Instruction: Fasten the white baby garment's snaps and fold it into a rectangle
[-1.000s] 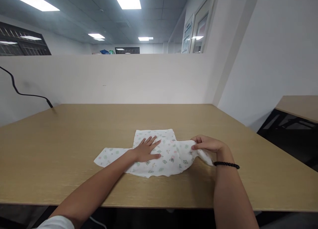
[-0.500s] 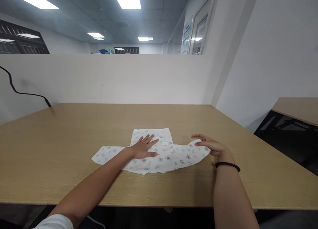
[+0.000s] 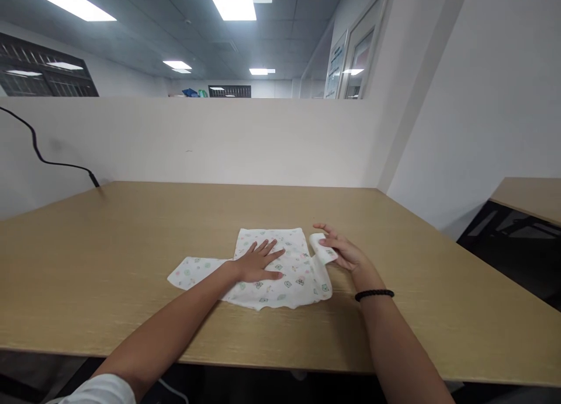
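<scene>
A small white baby shirt (image 3: 295,281) with a green, pink and grey print lies on the table, its straight hem toward the back. My left hand (image 3: 258,263) rests flat on its middle, fingers spread. The left sleeve (image 3: 193,270) stretches out flat, partly behind my left forearm. Between thumb and fingers, my right hand (image 3: 346,251) pinches the end of the right sleeve (image 3: 323,252). That sleeve is raised off the table and bent back toward the body of the shirt.
The wooden table (image 3: 131,228) meets a low white partition (image 3: 245,141) at the back. A black cable (image 3: 65,165) hangs at the left and reaches the table's far corner. Another table (image 3: 530,196) stands to the right, beyond a white wall.
My right hand has moved left with the sleeve end, so the sleeve that reached out to the right is now curled up and inward. My left hand stays flat on the shirt.
</scene>
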`<control>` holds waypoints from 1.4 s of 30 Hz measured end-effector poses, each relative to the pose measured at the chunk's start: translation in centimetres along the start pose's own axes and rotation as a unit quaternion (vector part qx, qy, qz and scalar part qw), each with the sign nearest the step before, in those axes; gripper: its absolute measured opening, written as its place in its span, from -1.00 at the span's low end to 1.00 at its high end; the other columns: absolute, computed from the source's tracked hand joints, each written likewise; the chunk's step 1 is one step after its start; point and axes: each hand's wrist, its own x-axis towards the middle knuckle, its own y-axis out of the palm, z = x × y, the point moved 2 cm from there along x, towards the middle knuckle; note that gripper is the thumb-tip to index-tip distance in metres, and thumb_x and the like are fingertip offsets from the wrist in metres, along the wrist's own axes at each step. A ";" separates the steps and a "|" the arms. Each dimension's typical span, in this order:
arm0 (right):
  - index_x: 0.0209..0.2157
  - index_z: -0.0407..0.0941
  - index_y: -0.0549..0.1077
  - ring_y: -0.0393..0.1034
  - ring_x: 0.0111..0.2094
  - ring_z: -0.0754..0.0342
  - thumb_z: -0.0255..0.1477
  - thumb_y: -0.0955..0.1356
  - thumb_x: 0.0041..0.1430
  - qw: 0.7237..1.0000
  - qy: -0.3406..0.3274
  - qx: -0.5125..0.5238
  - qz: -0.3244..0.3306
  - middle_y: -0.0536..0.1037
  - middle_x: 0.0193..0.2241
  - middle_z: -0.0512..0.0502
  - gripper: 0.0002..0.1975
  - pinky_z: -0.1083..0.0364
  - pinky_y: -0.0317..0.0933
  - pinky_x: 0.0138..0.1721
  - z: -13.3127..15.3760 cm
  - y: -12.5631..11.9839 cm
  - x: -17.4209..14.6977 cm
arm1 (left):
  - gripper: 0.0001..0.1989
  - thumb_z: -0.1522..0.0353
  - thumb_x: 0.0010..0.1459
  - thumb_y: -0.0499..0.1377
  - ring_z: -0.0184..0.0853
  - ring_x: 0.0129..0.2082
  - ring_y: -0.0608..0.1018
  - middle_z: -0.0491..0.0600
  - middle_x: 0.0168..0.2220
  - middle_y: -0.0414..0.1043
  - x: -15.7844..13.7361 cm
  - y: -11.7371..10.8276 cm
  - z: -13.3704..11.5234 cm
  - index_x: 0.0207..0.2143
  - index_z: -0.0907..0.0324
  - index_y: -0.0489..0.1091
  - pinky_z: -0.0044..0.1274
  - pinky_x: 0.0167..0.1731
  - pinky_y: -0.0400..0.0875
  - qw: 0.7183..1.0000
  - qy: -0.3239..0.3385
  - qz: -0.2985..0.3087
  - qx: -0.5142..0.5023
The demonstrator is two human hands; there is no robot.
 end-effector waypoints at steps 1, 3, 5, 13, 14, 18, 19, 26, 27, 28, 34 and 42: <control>0.01 -0.03 0.31 0.44 -0.46 0.17 -0.46 0.52 -0.15 1.000 0.000 0.014 0.009 0.53 -0.34 0.05 -0.36 0.21 0.29 -0.45 -0.5 1.0 0.4 | -0.17 -0.21 0.16 -0.08 0.01 0.38 -0.31 0.01 0.41 -0.41 0.0 0.0 0.1 0.36 -0.08 -0.11 -0.04 0.26 -0.35 1.000 0.001 -0.003 0.000; 0.00 -0.01 0.31 0.49 -0.33 0.11 -0.45 0.52 -0.12 0.999 0.008 0.027 0.043 0.55 -0.23 -0.01 -0.38 0.15 0.37 -0.31 -1.2 2.9 0.7 | -0.18 -0.19 0.16 -0.05 0.02 0.38 -0.29 0.01 0.41 -0.40 0.1 0.2 0.2 0.36 -0.07 -0.10 -0.04 0.26 -0.33 1.000 0.002 -0.008 0.003; 0.07 0.00 0.26 0.50 -0.15 0.01 -0.42 0.52 -0.08 0.995 0.027 0.024 0.093 0.55 -0.12 -0.09 -0.33 0.03 0.38 -0.11 -1.7 4.5 0.7 | -0.15 -0.15 0.14 0.02 0.04 0.38 -0.28 0.03 0.41 -0.39 0.3 0.4 0.5 0.37 -0.03 -0.12 -0.06 0.27 -0.31 1.000 0.008 -0.008 0.012; -0.06 -0.05 0.33 0.49 -0.13 -0.05 -0.22 0.47 0.01 0.998 -0.046 -0.021 -0.048 0.57 -0.21 -0.14 -0.52 -0.03 0.33 -0.08 -2.6 3.4 2.3 | -0.15 0.02 0.20 0.00 -0.07 0.39 -0.18 0.04 0.41 -0.31 0.2 -0.8 1.9 0.39 0.11 -0.29 -0.19 0.31 -0.21 0.998 0.018 0.012 -0.059; -0.10 -0.05 0.35 0.48 -0.12 -0.06 -0.18 0.45 0.01 0.994 -0.059 -0.042 -0.082 0.57 -0.22 -0.14 -0.54 -0.02 0.32 -0.09 -2.8 3.1 2.7 | -0.18 0.05 0.20 0.00 -0.08 0.39 -0.16 0.00 0.41 -0.28 0.1 -1.2 2.2 0.39 0.09 -0.26 -0.21 0.31 -0.18 0.997 0.021 0.010 -0.079; -0.12 -0.07 0.39 0.38 0.02 -0.13 -0.06 0.36 0.06 0.968 -0.100 -0.198 -0.118 0.52 -0.08 -0.19 -0.55 -0.09 0.24 0.03 -4.0 3.3 3.5 | -0.26 0.21 0.12 0.04 -0.11 0.36 0.00 -0.10 0.38 -0.10 -0.3 -2.3 2.9 0.36 0.04 -0.04 -0.28 0.30 -0.04 0.990 0.036 -0.011 -0.137; -0.09 -0.07 0.39 0.35 0.06 -0.13 -0.05 0.33 0.10 0.957 -0.109 -0.248 -0.104 0.49 -0.03 -0.20 -0.54 -0.11 0.21 0.07 -4.3 3.6 3.5 | -0.28 0.24 0.10 0.05 -0.12 0.35 0.04 -0.11 0.37 -0.04 -0.3 -2.4 3.0 0.34 0.04 0.02 -0.31 0.29 0.00 0.989 0.037 -0.022 -0.144; 0.26 -0.12 0.22 -0.05 0.32 -0.13 -0.06 0.20 0.29 0.787 -0.094 -0.602 0.096 0.12 0.31 -0.28 -0.37 -0.13 -0.21 0.30 -6.1 6.2 1.9 | -0.54 0.17 0.21 -0.03 -0.18 0.19 0.32 -0.01 0.18 0.32 0.5 -1.9 3.5 0.10 0.10 0.35 -0.42 0.20 0.18 0.979 0.025 -0.131 -0.154; 0.29 -0.12 0.18 -0.12 0.34 -0.15 -0.04 0.19 0.29 0.769 -0.075 -0.626 0.109 0.07 0.33 -0.28 -0.34 -0.17 -0.28 0.31 -6.0 6.2 1.8 | -0.56 0.17 0.21 -0.04 -0.19 0.15 0.36 0.01 0.15 0.35 0.5 -2.0 3.6 0.05 0.11 0.37 -0.43 0.18 0.21 0.976 0.026 -0.144 -0.160; 0.31 -0.11 0.13 -0.17 0.35 -0.15 -0.01 0.19 0.29 0.759 -0.056 -0.638 0.117 0.03 0.34 -0.28 -0.30 -0.19 -0.33 0.31 -5.9 6.1 1.7 | -0.58 0.16 0.21 -0.03 -0.18 0.11 0.39 0.03 0.10 0.39 0.6 -2.0 3.7 0.01 0.12 0.39 -0.43 0.14 0.24 0.973 0.025 -0.157 -0.166; 0.36 -0.03 0.02 -0.32 0.38 -0.12 0.09 0.28 0.14 0.768 0.018 -0.627 0.131 -0.05 0.37 -0.18 -0.13 -0.16 -0.43 0.32 -4.7 4.7 1.8 | -0.64 0.07 0.08 0.12 -0.26 -0.35 0.44 -0.02 -0.37 0.44 -0.6 -3.8 5.4 -0.34 0.19 0.42 -0.49 -0.34 0.32 0.971 -0.057 -0.139 -0.184; 0.35 -0.01 0.03 -0.34 0.38 -0.14 0.15 0.24 0.12 0.757 0.058 -0.644 0.101 -0.09 0.38 -0.15 -0.12 -0.18 -0.47 0.32 -4.6 3.4 2.0 | -0.56 -0.01 -0.10 0.28 -0.39 -0.51 0.25 -0.14 -0.55 0.23 -3.0 -5.9 7.8 -0.51 0.19 0.33 -0.56 -0.51 0.05 0.974 -0.102 -0.048 -0.195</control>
